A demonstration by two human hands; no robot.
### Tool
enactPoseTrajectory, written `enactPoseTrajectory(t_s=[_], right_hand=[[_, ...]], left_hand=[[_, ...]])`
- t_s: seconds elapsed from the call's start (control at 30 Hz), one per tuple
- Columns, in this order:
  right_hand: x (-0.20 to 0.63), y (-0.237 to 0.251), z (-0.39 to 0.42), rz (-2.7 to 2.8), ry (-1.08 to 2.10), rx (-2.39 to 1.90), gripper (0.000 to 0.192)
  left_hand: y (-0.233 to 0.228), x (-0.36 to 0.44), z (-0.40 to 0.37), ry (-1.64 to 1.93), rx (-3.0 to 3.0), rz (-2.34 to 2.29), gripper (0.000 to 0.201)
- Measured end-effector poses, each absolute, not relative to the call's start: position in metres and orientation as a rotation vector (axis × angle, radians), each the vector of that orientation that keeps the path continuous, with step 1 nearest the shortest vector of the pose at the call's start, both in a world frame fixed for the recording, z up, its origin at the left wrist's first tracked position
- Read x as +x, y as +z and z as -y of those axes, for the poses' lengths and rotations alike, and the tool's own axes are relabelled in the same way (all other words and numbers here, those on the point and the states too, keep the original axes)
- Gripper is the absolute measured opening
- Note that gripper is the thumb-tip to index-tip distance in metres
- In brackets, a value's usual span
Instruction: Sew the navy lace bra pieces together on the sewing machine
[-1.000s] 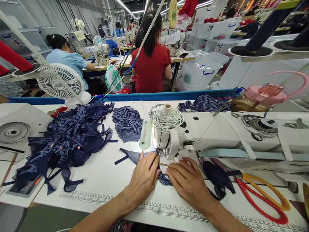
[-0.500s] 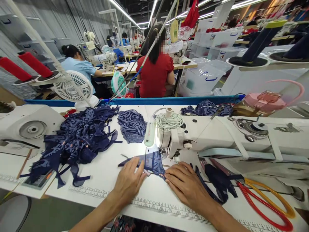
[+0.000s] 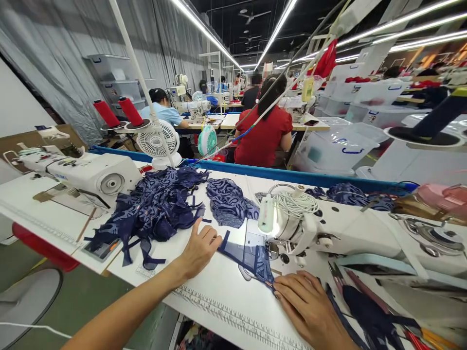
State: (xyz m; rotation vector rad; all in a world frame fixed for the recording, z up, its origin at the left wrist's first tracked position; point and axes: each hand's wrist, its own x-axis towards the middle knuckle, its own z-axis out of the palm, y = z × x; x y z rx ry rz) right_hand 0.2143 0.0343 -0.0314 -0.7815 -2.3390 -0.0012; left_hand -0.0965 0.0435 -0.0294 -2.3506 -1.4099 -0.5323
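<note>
A navy lace bra piece (image 3: pixel 251 257) lies flat on the white table, its patterned end beside the needle area of the sewing machine (image 3: pixel 292 233). My right hand (image 3: pixel 310 301) has its fingers close together, with the tips on the piece's lower right end; the thumb is hidden. Just past the piece's left strip is my left hand (image 3: pixel 200 250), index finger stretched out and the others loosely bent, with nothing visible in it. Small thread snips (image 3: pixel 245 273) lie partly under the piece's lower edge.
To the left is a heap of navy lace pieces (image 3: pixel 156 204); lace cups (image 3: pixel 226 201) lie behind the left hand. Dark strips (image 3: pixel 368 306) and scissors (image 3: pixel 430 338) are at right. A printed ruler (image 3: pixel 219 311) runs along the front edge. Co-workers sit beyond the blue-edged table.
My left hand has moved off the bra piece, leftward toward the heap, uncovering the snips. My right hand stays at the piece's end. The camera view has turned left.
</note>
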Motion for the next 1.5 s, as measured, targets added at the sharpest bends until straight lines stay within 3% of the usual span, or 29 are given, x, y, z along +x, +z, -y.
enactPoseTrajectory(t_s=[0.2, 0.33, 0.47, 0.77, 0.93, 1.07, 1.2, 1.23, 1.37, 1.5], right_hand=[[0.214, -0.029, -0.037, 2.406, -0.089, -0.717, 0.019], [0.213, -0.028, -0.037, 2.392, -0.107, -0.702, 0.018], [0.212, -0.027, -0.035, 2.386, -0.085, -0.701, 0.018], [0.210, -0.024, -0.029, 2.334, -0.107, -0.659, 0.026], [0.158, -0.018, -0.037, 2.285, 0.027, -0.716, 0.047], [0.074, -0.011, -0.061, 2.402, 0.215, -0.989, 0.068], [0.014, 0.003, -0.083, 2.463, 0.101, -1.041, 0.021], [0.009, 0.008, -0.084, 2.460, 0.064, -1.026, 0.018], [0.037, 0.022, -0.067, 2.408, -0.119, -0.974, 0.039], [0.110, 0.006, -0.022, 2.353, -0.544, -0.719, 0.041]], left_hand=[[-0.011, -0.099, -0.074, -0.847, -2.295, 2.010, 0.024], [-0.007, -0.106, -0.132, -0.909, -2.045, 2.399, 0.031], [0.006, -0.110, -0.167, -0.934, -2.163, 2.635, 0.031], [0.115, -0.152, -0.130, -1.312, -2.866, 2.412, 0.028], [0.160, -0.167, -0.100, -0.973, -3.242, 2.126, 0.026], [0.159, -0.171, -0.087, -0.673, -3.320, 1.895, 0.020], [0.159, -0.184, -0.078, -0.689, -3.175, 1.933, 0.018], [0.160, -0.188, -0.074, -0.731, -3.080, 1.929, 0.016], [0.141, -0.203, -0.048, -0.883, -2.595, 1.673, 0.018], [0.065, -0.202, -0.007, -0.778, -2.400, 1.359, 0.033]])
